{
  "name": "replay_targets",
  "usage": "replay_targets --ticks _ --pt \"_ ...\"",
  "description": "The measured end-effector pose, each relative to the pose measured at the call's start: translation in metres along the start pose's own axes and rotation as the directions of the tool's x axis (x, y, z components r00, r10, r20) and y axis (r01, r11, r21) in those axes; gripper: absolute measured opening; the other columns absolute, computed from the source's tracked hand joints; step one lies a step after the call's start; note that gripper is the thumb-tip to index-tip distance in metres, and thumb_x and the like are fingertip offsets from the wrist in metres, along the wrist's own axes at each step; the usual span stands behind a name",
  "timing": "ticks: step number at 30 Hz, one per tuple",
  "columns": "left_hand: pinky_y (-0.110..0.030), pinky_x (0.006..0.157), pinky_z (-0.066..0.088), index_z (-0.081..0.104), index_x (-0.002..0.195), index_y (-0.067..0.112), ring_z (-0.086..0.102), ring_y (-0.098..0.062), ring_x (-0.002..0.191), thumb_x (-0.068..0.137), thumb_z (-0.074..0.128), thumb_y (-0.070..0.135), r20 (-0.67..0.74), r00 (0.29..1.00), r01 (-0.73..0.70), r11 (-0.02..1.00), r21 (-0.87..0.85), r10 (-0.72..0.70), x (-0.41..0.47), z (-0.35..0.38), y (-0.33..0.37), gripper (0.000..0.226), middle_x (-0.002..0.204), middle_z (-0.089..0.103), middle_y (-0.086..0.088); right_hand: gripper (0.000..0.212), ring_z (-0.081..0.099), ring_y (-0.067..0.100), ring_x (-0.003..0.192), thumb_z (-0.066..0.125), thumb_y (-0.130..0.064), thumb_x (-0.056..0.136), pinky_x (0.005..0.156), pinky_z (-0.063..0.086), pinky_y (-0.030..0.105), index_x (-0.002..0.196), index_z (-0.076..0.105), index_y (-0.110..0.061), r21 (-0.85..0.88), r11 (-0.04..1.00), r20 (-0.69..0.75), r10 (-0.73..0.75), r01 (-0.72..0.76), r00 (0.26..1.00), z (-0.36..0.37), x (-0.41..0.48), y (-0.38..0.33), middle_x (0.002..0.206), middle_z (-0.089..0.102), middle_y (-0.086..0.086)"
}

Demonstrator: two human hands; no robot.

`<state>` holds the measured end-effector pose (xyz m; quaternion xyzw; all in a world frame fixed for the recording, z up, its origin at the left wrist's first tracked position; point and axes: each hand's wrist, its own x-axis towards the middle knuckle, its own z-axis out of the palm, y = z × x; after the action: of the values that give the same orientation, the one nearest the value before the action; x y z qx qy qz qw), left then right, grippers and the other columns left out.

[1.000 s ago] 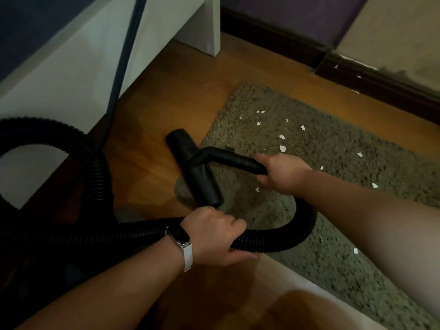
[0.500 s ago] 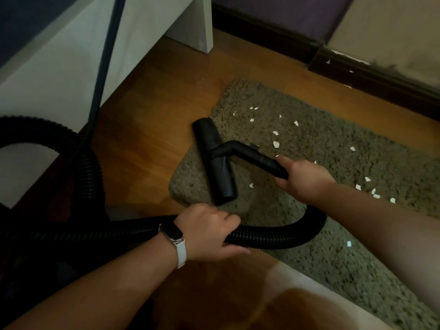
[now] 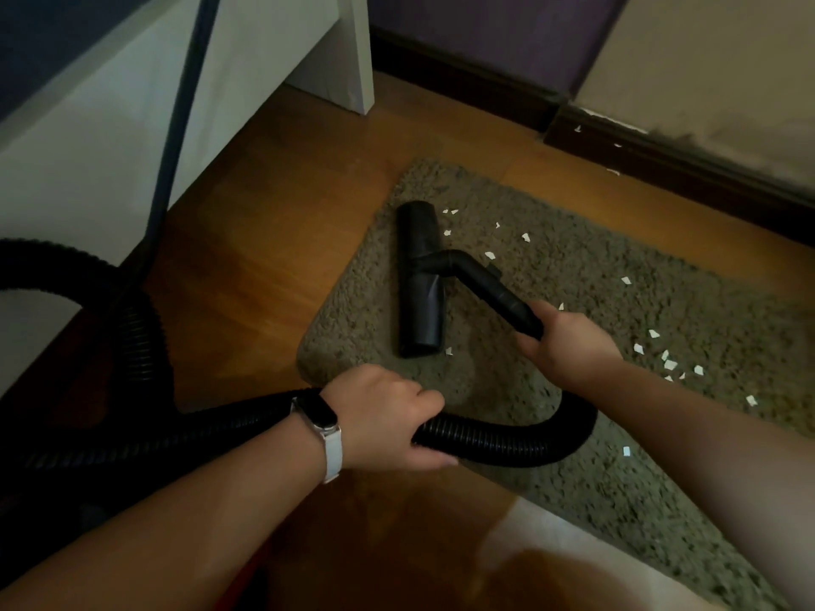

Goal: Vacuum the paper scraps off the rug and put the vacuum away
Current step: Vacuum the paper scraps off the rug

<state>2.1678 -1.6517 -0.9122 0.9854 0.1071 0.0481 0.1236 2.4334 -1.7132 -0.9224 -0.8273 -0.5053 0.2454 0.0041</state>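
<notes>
A shaggy grey-green rug (image 3: 573, 500) lies on the wooden floor, strewn with several white paper scraps (image 3: 670, 364). The black vacuum nozzle head (image 3: 420, 280) lies flat on the rug's left part. Its black wand (image 3: 494, 289) runs back to my right hand (image 3: 569, 346), which grips the wand's end. My left hand (image 3: 388, 423), with a watch on the wrist, grips the black ribbed hose (image 3: 507, 438) that curves under my right forearm. The vacuum's body is out of view.
White furniture (image 3: 88, 138) stands at the left, with a dark cord (image 3: 176, 125) hanging in front of it and a hose loop (image 3: 132, 328) below. A dark skirting board (image 3: 661, 169) runs along the far wall, with a few scraps by it. Bare wooden floor (image 3: 264, 240) lies left of the rug.
The nozzle head has slid from the rug's left edge further onto the rug, toward the scraps. My right hand moved right with the wand. My left hand keeps its hold on the hose.
</notes>
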Motion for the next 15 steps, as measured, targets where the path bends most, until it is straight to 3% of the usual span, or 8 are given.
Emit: replay_targets --ticks 9,13,15 --pt "-0.022 0.043 0.041 0.06 0.083 0.028 0.057 -0.011 0.052 0.079 0.044 0.078 -0.013 0.992 0.127 0.992 -0.006 -0.127 0.022 -0.018 -0.04 0.053 0.063 0.057 0.012 0.029 0.062 0.022 0.064 0.051 -0.046 0.097 0.055 0.051 0.034 0.118 0.051 -0.026 0.074 0.997 -0.034 -0.001 0.004 0.999 -0.035 0.053 -0.021 0.079 0.061 0.001" --pt "-0.026 0.054 0.043 0.056 0.095 0.032 0.055 -0.008 0.064 0.08 0.039 0.08 0.127 0.975 0.182 0.983 0.03 -0.184 0.04 -0.031 -0.054 0.053 0.073 0.053 0.014 0.034 0.062 0.021 0.065 0.05 -0.049 0.097 0.058 0.054 0.035 0.119 0.051 -0.024 0.066 0.998 -0.019 0.026 -0.024 0.999 -0.042 0.071 -0.021 0.08 0.061 0.002" --pt "-0.024 0.053 0.043 0.057 0.093 0.032 0.051 -0.006 0.061 0.079 0.038 0.081 0.135 0.971 0.196 0.98 0.018 -0.197 0.041 -0.03 -0.058 0.054 0.068 0.048 0.015 0.036 0.062 0.021 0.066 0.048 -0.05 0.098 0.058 0.053 0.035 0.121 0.051 -0.023 0.044 0.999 0.007 0.013 -0.013 1.0 -0.042 0.077 -0.024 0.08 0.06 0.002"
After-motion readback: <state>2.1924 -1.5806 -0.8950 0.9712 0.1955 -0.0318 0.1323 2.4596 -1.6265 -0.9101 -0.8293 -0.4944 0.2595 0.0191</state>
